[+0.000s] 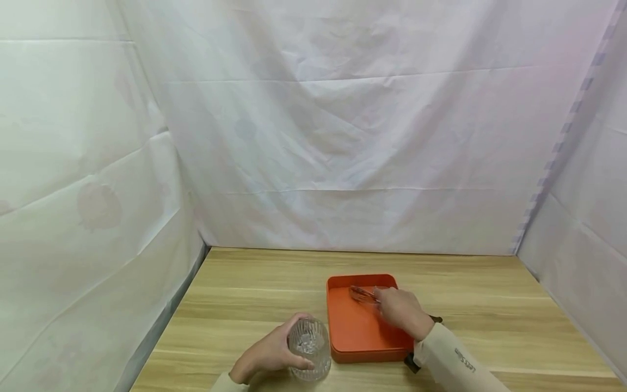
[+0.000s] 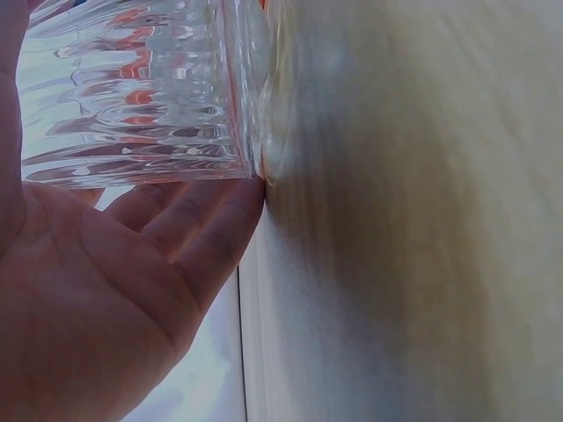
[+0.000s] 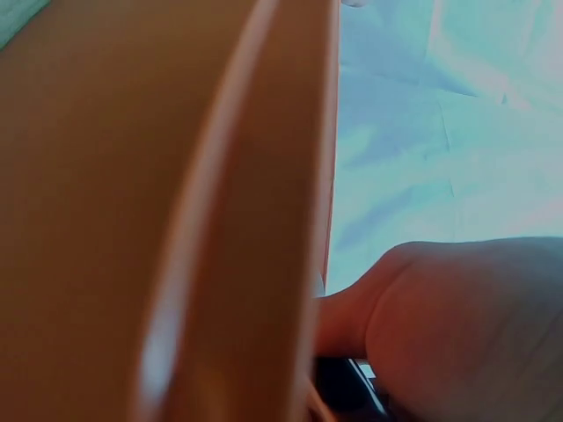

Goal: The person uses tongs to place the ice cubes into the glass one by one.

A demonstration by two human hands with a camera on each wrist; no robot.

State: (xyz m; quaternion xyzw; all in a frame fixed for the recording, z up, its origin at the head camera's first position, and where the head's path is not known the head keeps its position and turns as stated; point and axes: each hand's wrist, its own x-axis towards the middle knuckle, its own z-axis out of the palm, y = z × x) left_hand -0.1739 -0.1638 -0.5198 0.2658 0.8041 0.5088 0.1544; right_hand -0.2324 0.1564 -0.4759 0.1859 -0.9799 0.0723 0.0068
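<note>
My left hand [image 1: 271,348] curls around a clear ribbed drinking glass [image 1: 313,348] beside the tray's front left corner. In the left wrist view the glass [image 2: 149,97] has its base right at the tabletop, with my fingers [image 2: 207,229] along its side. Over the orange tray [image 1: 350,326], my right hand [image 1: 403,311] pinches a slim, shiny object with a rounded, see-through end [image 1: 361,294]; its exact kind I cannot tell. The tray's wall [image 3: 273,176] fills much of the right wrist view, and my right hand [image 3: 466,321] reaches over it.
The wood-grain table [image 1: 245,294] runs back to a white cloth [image 1: 318,163] hung behind it. More white cloth hangs along the left side [image 1: 88,218] and right side [image 1: 588,218]. Dark strap parts [image 1: 412,362] show by my right wrist at the tray's edge.
</note>
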